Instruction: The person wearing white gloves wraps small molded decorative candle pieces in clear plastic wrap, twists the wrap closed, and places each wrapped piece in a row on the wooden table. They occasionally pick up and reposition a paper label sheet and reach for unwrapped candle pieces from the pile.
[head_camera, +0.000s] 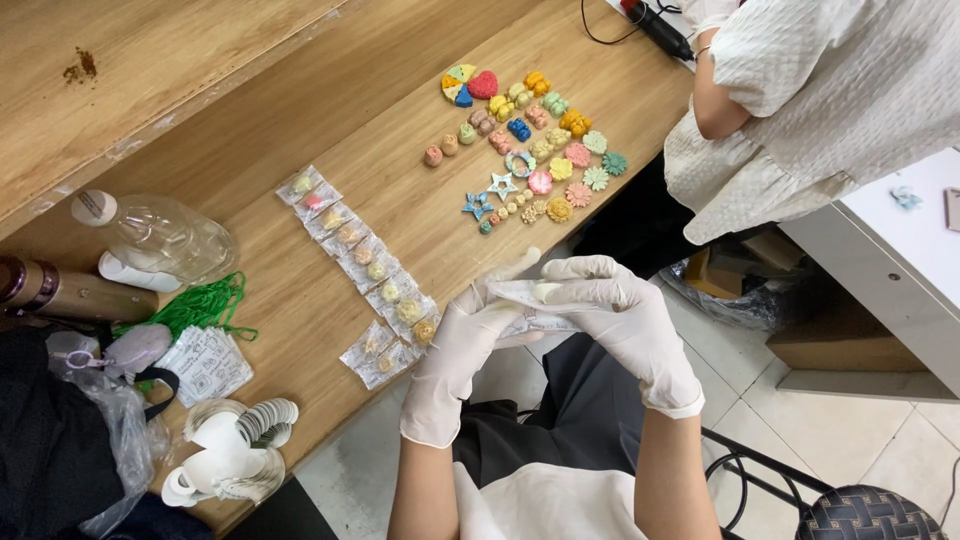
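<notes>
A: Obs. 1, hands. Both gloved. Left hand (462, 352) and right hand (620, 318) meet just off the table (300, 120) edge, over the lap, both pinched shut on one clear pouch (525, 297). A pale piece (546, 291) sits at the pouch mouth under the right thumb.

B: Why hold it off the table?

A: Likely so both hands can pinch opposite ends; the pouch is limp and flat. Left fingers (478, 308) grip one end, right fingers the other. Judgement only.

B: Obs. 2, loose pieces?

A: A cluster of small coloured shapes (530, 140) lies unbagged, well apart from the hands: heart, stars, flowers, bears. Spread in rough rows, none stacked, so each is easy to see and pick.

B: Bagged ones?

A: A row of filled pouches (365, 265) runs diagonally nearer the hands, edges touching or overlapping, one piece per pouch where I can tell.

B: Other items?

A: Far side: clear bottle (160, 240), green cord (200, 305), roll of white tags (245, 440), all apart from the shapes. A second person's arm (715, 100) at the table's far corner, touching nothing I can see.
</notes>
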